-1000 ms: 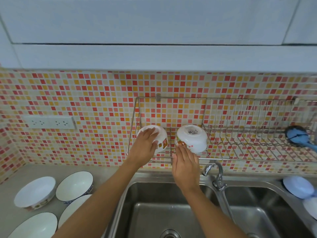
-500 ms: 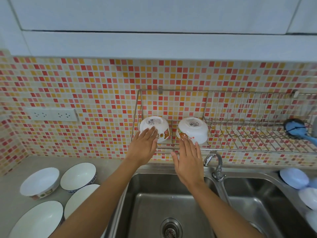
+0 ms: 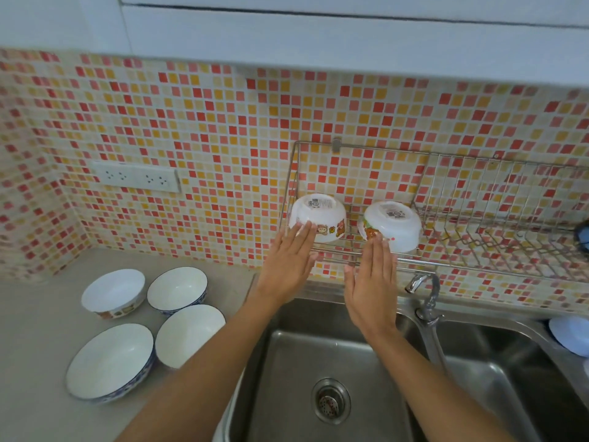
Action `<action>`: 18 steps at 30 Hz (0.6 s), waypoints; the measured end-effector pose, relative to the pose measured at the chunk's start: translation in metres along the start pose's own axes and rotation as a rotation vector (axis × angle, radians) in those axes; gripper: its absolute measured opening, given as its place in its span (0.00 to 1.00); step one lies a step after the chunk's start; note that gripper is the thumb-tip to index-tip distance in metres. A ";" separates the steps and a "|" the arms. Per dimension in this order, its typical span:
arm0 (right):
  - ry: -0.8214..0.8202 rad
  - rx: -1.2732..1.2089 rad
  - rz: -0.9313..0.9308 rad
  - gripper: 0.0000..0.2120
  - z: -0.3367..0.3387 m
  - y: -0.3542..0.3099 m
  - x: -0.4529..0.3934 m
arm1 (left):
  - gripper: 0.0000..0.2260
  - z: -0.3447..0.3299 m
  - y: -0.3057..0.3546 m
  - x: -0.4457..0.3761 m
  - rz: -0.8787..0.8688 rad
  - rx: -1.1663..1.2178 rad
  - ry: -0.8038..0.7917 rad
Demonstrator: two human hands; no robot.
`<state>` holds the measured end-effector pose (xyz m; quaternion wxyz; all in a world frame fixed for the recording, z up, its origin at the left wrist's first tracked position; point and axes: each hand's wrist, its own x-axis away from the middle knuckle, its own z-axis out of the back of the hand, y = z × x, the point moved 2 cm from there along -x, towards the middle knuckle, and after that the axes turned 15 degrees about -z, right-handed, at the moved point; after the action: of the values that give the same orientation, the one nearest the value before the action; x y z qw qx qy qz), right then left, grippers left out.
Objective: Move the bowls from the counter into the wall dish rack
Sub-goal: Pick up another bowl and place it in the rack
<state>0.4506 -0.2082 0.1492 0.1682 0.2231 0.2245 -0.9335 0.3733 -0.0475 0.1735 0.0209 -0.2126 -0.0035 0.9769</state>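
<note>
Mosaic wall tile in red, orange and cream backs the work area, with a grey counter [image 3: 47,330] at left and a double steel sink [image 3: 334,362] at centre and right. On the wall, the wire dish rack [image 3: 446,237] hangs above the sink; its left section holds two inverted white bowls, the left bowl [image 3: 318,212] against the rack's left end and the right bowl [image 3: 395,221] beside the upright wire divider, with a clear gap between them. Each base carries a printed label with a barcode, too small to read; cartoon bear figures decorate the sides. To the right of the divider the slotted section lies open. Four upright bowls [image 3: 143,327] remain grouped on the counter, near the sink's left edge, with bare counter around them. The left hand [image 3: 287,266] and right hand [image 3: 373,291] are flat, fingers extended and released, fingertips at the lower rim of each racked bowl; actual contact cannot be confirmed. A tap [image 3: 427,301] stands just right of the right hand. A white double socket [image 3: 137,178] is mounted left of the rack.
</note>
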 end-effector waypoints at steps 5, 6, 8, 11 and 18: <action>-0.138 -0.126 0.104 0.32 -0.035 -0.035 0.053 | 0.27 0.001 -0.010 0.066 0.031 0.110 0.064; -0.190 -0.128 0.147 0.31 -0.047 -0.047 0.065 | 0.26 0.000 -0.019 0.086 0.061 0.121 0.069; -0.304 -0.127 0.238 0.28 -0.069 -0.073 0.088 | 0.25 -0.002 -0.043 0.127 0.126 0.138 0.070; -0.473 -0.173 0.257 0.28 -0.096 -0.126 0.115 | 0.23 0.003 -0.101 0.186 0.283 0.148 0.055; -0.670 -0.339 0.229 0.26 -0.129 -0.284 0.150 | 0.24 0.027 -0.256 0.286 0.754 0.170 0.107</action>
<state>0.2510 0.0630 0.0699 0.3695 -0.1014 0.2819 -0.8796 0.1120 0.2208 0.0838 -0.3220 -0.2470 0.1571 0.9004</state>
